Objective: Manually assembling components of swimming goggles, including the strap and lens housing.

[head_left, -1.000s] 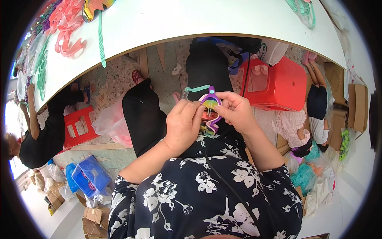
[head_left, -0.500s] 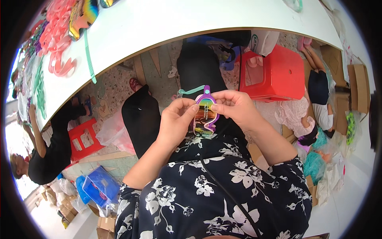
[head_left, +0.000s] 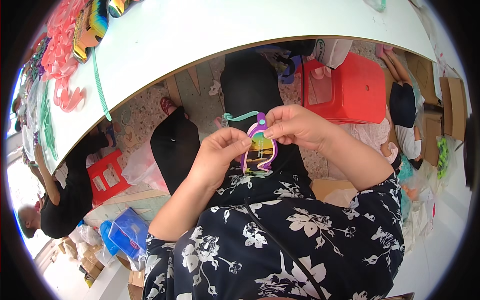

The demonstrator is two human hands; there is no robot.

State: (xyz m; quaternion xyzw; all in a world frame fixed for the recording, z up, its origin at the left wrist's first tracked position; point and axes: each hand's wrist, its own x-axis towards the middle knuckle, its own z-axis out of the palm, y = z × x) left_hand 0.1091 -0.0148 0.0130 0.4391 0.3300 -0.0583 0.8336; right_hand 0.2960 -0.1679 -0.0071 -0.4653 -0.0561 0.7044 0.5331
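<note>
A dark floral blouse (head_left: 260,235) is closest, and just past it, held over black trousers (head_left: 250,82), I see purple-framed swim goggles (head_left: 261,150), rainbow-mirrored lens showing, a teal strap (head_left: 243,115) at the top end. The left hand (head_left: 212,152) has thumb and forefinger pinched on the left rim; the right hand (head_left: 296,127) has its own clamped on the upper right of the frame, near the strap's end. Out to the right stands a red plastic stool (head_left: 359,92). Beyond the knees curves a white table (head_left: 200,27), its left side bearing a green ribbed strap (head_left: 99,85), a gold-mirrored lens piece (head_left: 91,30) and a heap of coral-pink straps (head_left: 64,47). Farther left sits a co-worker in black (head_left: 67,202).
</note>
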